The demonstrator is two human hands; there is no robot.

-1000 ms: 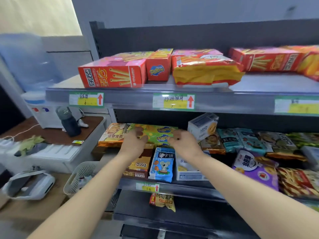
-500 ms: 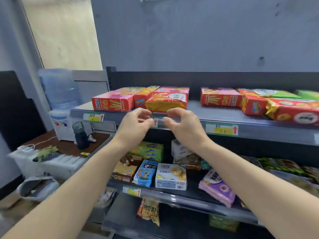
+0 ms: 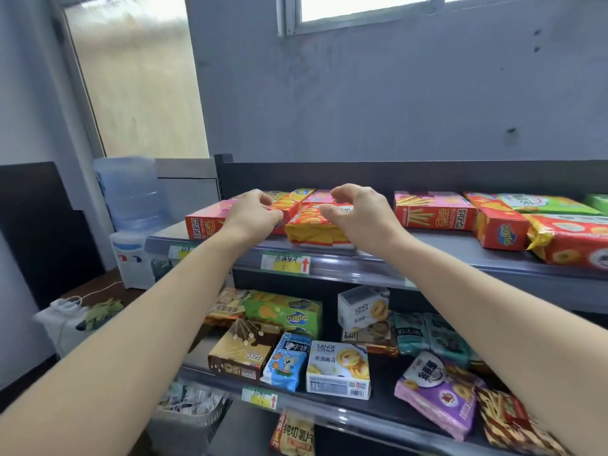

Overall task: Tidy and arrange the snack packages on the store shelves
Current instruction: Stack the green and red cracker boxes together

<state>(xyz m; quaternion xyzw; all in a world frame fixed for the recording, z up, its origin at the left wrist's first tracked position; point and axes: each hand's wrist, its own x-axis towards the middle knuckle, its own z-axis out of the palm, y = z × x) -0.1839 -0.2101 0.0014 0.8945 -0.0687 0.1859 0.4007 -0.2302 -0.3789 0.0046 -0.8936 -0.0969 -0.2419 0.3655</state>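
Note:
Both my hands are up at the top shelf [image 3: 427,255]. My left hand [image 3: 253,213] has its fingers half curled and lies over the right end of the long red stick-biscuit box [image 3: 204,225], with its thumb at the corner of the small red and yellow box [image 3: 291,204]. My right hand [image 3: 365,215] arches over the orange and yellow biscuit bag [image 3: 311,227], thumb near the bag's top and fingers spread above it. Neither hand plainly grips a package. A pink box [image 3: 320,195] lies behind the bag.
Further right on the top shelf lie another red stick-biscuit box [image 3: 434,210], a small red box [image 3: 500,227] and red and green bags [image 3: 572,240]. The shelf below [image 3: 329,409] holds several boxes and bags. A water dispenser [image 3: 131,205] and a basket [image 3: 190,419] stand at the left.
My hands rose from the middle shelf's green package up to the top shelf, and now reach over the small box and the orange bag. The view tilted upward.

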